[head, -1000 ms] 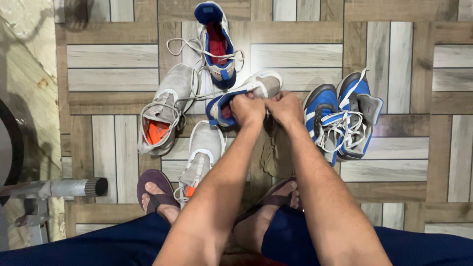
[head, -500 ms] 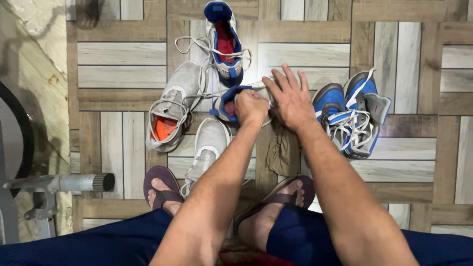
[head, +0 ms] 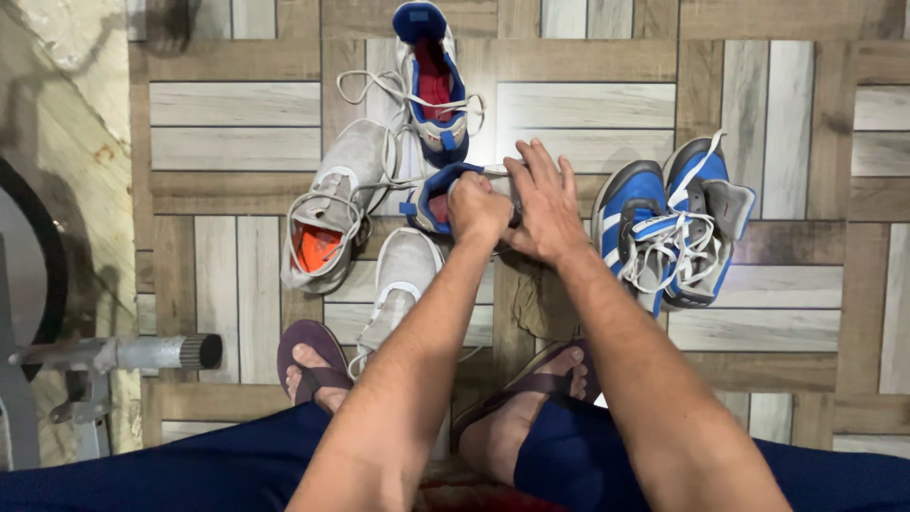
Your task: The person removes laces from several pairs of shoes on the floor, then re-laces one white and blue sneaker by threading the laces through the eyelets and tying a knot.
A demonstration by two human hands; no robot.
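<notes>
Metal made up the far left of the view, where a grey bar with a ribbed black end cap (head: 142, 353) stuck out over the wood-patterned tile floor (head: 237, 104). Right of it lay two grey shoes with orange insides (head: 327, 223), one above the other, and beyond them, at the top, a blue-and-white shoe with a red lining (head: 432, 90) with loose laces. In the middle, the left hand (head: 479, 210) was closed tight on the heel opening of a second blue-and-white shoe (head: 434, 194), while the right hand (head: 542, 204) lay flat over its toe end, fingers together and stretched forward; whether that hand gripped anything beneath could not be told. This shoe lay crosswise, its long axis running left to right directly under both hands, heel toward the left hand. A crumpled olive cloth (head: 542, 301) rested just below the hands. Farther right stood a pair of blue sneakers with white laces (head: 673, 228), side by side and touching. That made six shoes on the floor, plus two maroon sandals (head: 308, 356) on the person's own feet.
</notes>
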